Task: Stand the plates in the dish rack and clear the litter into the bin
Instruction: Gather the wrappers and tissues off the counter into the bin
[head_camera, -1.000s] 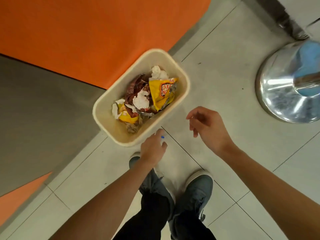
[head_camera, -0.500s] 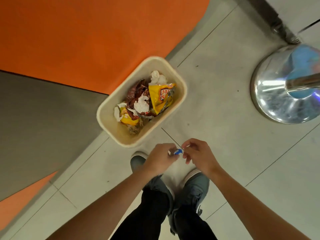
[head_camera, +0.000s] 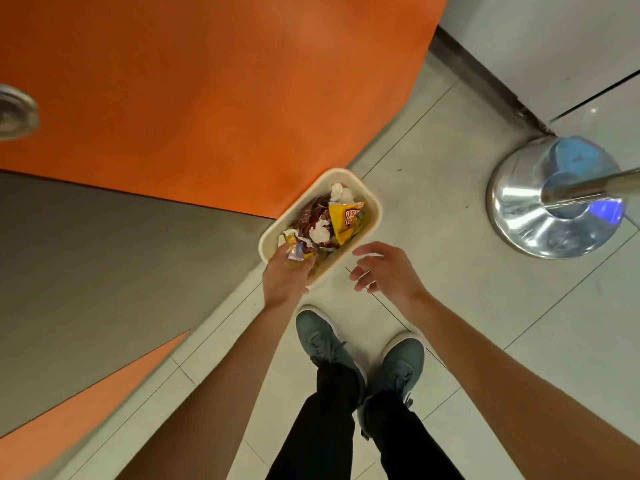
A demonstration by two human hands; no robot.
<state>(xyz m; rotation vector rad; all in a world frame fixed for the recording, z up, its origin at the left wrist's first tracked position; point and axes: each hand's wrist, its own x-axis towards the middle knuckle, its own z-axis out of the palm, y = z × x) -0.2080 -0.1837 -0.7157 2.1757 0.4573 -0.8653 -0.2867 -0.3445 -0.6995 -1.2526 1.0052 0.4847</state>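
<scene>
A cream rectangular bin (head_camera: 378,210) stands on the tiled floor against the orange table edge. It holds a yellow snack bag (head_camera: 346,220), a brown wrapper (head_camera: 311,213) and crumpled white tissue (head_camera: 341,192). My left hand (head_camera: 284,277) reaches over the bin's near left corner and pinches a small blue and white wrapper (head_camera: 296,251) at its fingertips. My right hand (head_camera: 385,269) hovers just right of the bin's near edge with its fingers spread and nothing in it. No plates or dish rack are in view.
An orange tabletop (head_camera: 207,81) and a grey panel (head_camera: 104,254) fill the left side. A chrome post base (head_camera: 540,216) stands on the floor at the right. My two grey shoes (head_camera: 323,342) are just below the bin. A metal object (head_camera: 14,116) shows at the left edge.
Both hands met over a small blue wrapper in front of the bin. Since then my left hand has carried it up over the bin, and my right hand has drawn apart and spread its fingers.
</scene>
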